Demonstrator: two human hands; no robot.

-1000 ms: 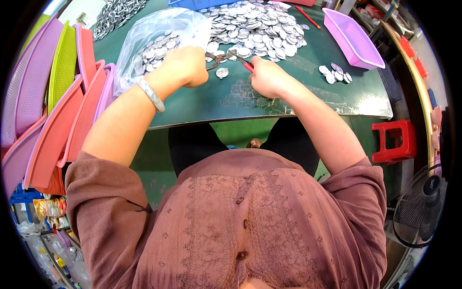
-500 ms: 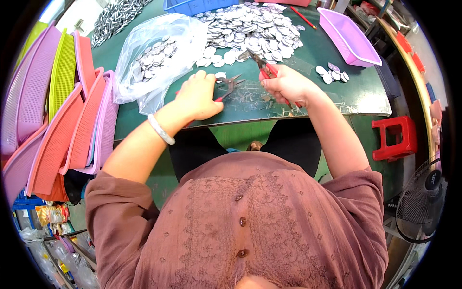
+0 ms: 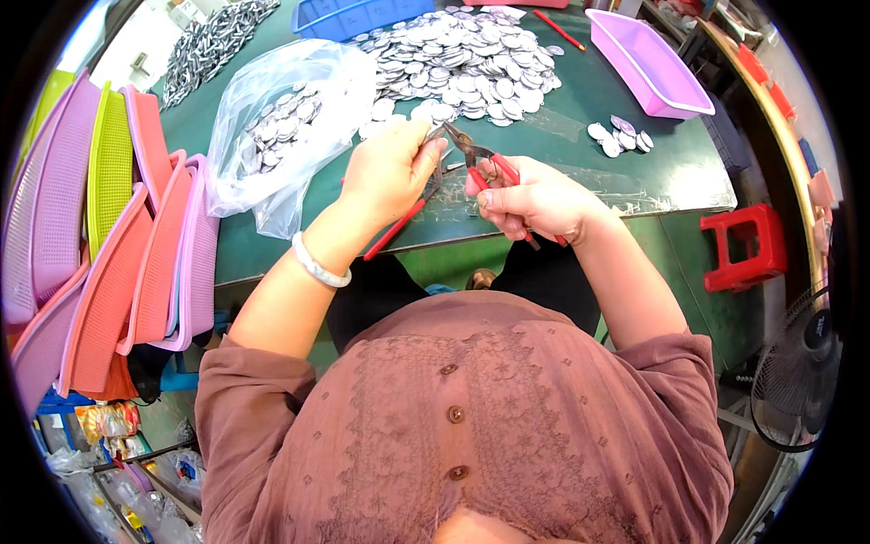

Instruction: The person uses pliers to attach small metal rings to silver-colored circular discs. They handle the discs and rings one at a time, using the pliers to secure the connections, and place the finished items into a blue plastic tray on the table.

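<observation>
The right hand (image 3: 535, 199) is gripping pliers (image 3: 469, 148); the left hand (image 3: 385, 172) is curling thumb-to-finger beside their tips, its hold unclear. Most discs (image 3: 471, 71) are lying heaped beyond, fewer sitting in the bag (image 3: 304, 186), much seemingly remaining.

Red stool (image 3: 770, 247) at right, black fan (image 3: 796, 381) nearby; colored baskets (image 3: 104, 286) at left.

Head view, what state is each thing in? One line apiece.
Left hand: fingers curled, grip unclear
Right hand: closed around first pliers
First pliers: handles spread apart
Second pliers: partly hidden by left hand
Silver discs: heaped loose on green table
Clear bag: partly filled with discs
Metal pieces: heaped
Blue bin: upright
Purple tray: upright, top open
Red pen: lying flat
Coloured baskets: stacked on edge
Red stool: upright
Black fan: upright, spinning unclear
</observation>
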